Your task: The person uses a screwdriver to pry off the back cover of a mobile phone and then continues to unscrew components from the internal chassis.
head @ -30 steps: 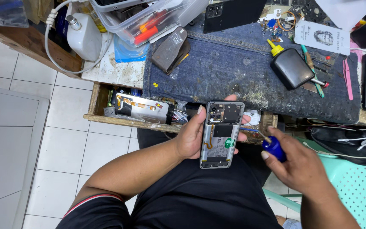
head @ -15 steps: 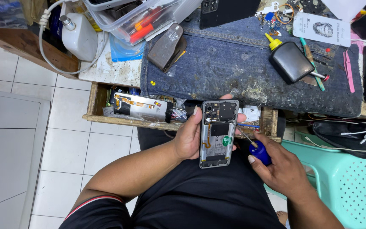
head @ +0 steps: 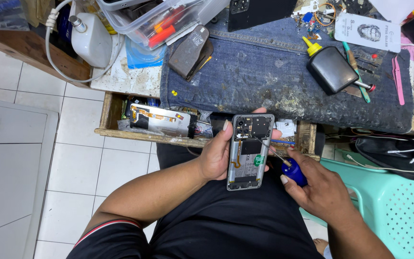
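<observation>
Screwdriver, pinched in the right hand, has moved up: its tip now meets the opened phone. Left hand clasps the phone above the lap, below the worktop.

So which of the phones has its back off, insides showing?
The phone held in the left hand, over the lap. The black phone on the bench keeps its back cover on.

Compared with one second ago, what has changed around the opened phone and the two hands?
The right hand with the blue screwdriver has moved in toward the opened phone, so its metal tip now lies over the phone's upper half. The left hand keeps the same grip on the phone, above the lap. The things on the denim mat stayed where they were.
</observation>
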